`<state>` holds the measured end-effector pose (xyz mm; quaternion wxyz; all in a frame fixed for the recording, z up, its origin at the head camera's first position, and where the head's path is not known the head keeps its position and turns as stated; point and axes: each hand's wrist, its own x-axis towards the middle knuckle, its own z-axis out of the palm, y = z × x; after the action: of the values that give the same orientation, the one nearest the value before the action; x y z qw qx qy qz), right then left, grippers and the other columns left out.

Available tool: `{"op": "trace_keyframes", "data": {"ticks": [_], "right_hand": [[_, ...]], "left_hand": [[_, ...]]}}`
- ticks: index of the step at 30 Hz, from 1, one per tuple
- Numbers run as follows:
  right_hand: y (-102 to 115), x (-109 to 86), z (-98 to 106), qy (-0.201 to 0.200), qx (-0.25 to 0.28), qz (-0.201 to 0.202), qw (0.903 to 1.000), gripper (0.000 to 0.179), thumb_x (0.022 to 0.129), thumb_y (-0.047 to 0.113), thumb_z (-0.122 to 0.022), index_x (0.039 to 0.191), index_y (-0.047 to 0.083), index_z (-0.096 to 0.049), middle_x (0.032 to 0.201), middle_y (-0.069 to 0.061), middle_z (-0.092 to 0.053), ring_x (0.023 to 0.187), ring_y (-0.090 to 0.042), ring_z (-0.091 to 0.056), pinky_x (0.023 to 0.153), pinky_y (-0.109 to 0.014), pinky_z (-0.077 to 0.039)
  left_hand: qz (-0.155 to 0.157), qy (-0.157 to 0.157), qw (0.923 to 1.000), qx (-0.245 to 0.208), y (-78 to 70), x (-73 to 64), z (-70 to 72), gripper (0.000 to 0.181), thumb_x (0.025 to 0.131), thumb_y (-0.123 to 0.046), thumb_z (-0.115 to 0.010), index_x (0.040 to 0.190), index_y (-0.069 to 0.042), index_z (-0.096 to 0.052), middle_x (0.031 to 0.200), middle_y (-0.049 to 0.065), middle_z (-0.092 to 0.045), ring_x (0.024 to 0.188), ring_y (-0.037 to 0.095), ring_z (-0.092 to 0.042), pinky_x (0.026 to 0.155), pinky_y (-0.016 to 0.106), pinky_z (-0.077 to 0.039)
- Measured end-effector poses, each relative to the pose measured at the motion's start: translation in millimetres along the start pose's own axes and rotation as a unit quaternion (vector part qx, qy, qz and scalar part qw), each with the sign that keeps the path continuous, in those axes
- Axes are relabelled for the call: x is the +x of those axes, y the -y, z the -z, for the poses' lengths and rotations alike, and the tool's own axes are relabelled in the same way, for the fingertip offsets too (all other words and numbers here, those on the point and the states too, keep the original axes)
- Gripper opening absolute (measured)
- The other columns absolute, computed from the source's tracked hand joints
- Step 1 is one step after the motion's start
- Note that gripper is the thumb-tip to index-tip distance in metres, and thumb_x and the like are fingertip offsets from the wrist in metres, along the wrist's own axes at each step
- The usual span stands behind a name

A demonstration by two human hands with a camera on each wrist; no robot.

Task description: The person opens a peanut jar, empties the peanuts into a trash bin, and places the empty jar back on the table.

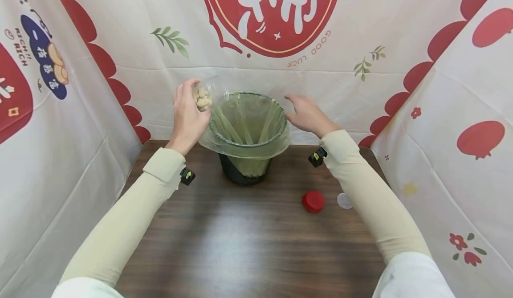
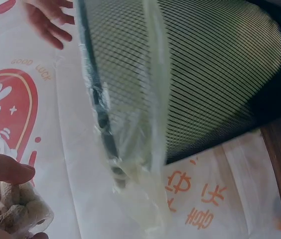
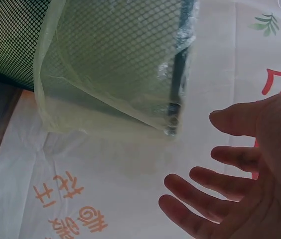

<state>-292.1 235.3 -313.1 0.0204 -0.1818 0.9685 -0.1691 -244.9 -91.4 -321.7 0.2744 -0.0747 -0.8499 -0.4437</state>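
My left hand (image 1: 188, 115) grips a clear plastic jar (image 1: 217, 89) and holds it tilted, its mouth toward the trash can. Peanuts in their shells (image 1: 202, 99) lie in the jar near its base; the left wrist view shows the peanuts (image 2: 17, 206) close behind the fingers. Below and between the hands stands a black mesh trash can (image 1: 240, 173), lined with a thin yellowish plastic bag (image 1: 244, 115) folded over the rim. On the far side of that rim my right hand (image 1: 306, 114) hovers with spread fingers (image 3: 210, 199), holding nothing and apart from the bag in the right wrist view.
A red lid (image 1: 313, 201) lies on the dark wooden table (image 1: 240, 244), right of the trash can. Beside it, partly behind the right sleeve, is a small whitish disc (image 1: 344, 201). Printed white cloth (image 1: 120, 30) hangs around the back and both sides.
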Motion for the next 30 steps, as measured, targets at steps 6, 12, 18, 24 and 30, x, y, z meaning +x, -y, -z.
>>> {"op": "trace_keyframes", "data": {"ticks": [6, 12, 18, 24, 30], "right_hand": [[2.2, 8.0, -14.0, 0.005, -0.009, 0.006, 0.9999, 0.061, 0.108, 0.017, -0.055, 0.162, -0.009, -0.038, 0.165, -0.031, -0.043, 0.155, -0.048, -0.041, 0.128, -0.060, -0.035], [3.3, 14.2, -26.9, 0.021, 0.005, -0.017, 0.9996, 0.063, 0.111, 0.020, -0.054, 0.164, -0.007, -0.033, 0.167, -0.032, -0.039, 0.157, -0.048, -0.037, 0.129, -0.059, -0.033], [8.0, 15.3, -31.6, 0.036, 0.006, -0.035, 0.9987, 0.069, 0.111, 0.022, -0.054, 0.167, -0.008, -0.025, 0.170, -0.033, -0.031, 0.160, -0.048, -0.031, 0.133, -0.057, -0.027], [12.2, 14.5, -35.0, 0.043, 0.002, -0.049, 0.9979, 0.069, 0.114, 0.023, -0.049, 0.169, -0.005, -0.019, 0.173, -0.031, -0.027, 0.161, -0.046, -0.029, 0.133, -0.056, -0.027], [14.3, 12.4, -36.6, 0.046, -0.001, -0.056, 0.9974, 0.068, 0.115, 0.023, -0.047, 0.170, -0.003, -0.017, 0.174, -0.028, -0.027, 0.162, -0.044, -0.029, 0.132, -0.056, -0.029]], "left_hand": [[0.019, 0.001, 0.9998, -0.001, 2.7, 13.4, -8.7, 0.070, 0.082, 0.010, -0.071, 0.147, -0.005, -0.051, 0.148, 0.021, -0.054, 0.141, 0.038, -0.045, 0.121, 0.049, -0.039], [0.024, 0.017, 0.9996, 0.000, 3.9, 21.7, -17.8, 0.071, 0.082, 0.015, -0.065, 0.149, -0.004, -0.051, 0.151, 0.019, -0.053, 0.142, 0.038, -0.043, 0.121, 0.047, -0.040], [0.027, 0.031, 0.9991, 0.008, 2.6, 27.1, -23.8, 0.075, 0.081, 0.019, -0.065, 0.150, -0.006, -0.051, 0.154, 0.017, -0.050, 0.146, 0.035, -0.040, 0.123, 0.043, -0.040], [0.022, 0.036, 0.9990, 0.018, 1.9, 30.8, -23.9, 0.079, 0.079, 0.022, -0.063, 0.150, -0.008, -0.052, 0.155, 0.015, -0.050, 0.149, 0.032, -0.039, 0.126, 0.038, -0.037], [0.010, 0.047, 0.9983, 0.032, 0.4, 32.7, -23.6, 0.079, 0.079, 0.024, -0.063, 0.150, -0.009, -0.053, 0.156, 0.014, -0.050, 0.153, 0.032, -0.035, 0.128, 0.037, -0.035]]}}
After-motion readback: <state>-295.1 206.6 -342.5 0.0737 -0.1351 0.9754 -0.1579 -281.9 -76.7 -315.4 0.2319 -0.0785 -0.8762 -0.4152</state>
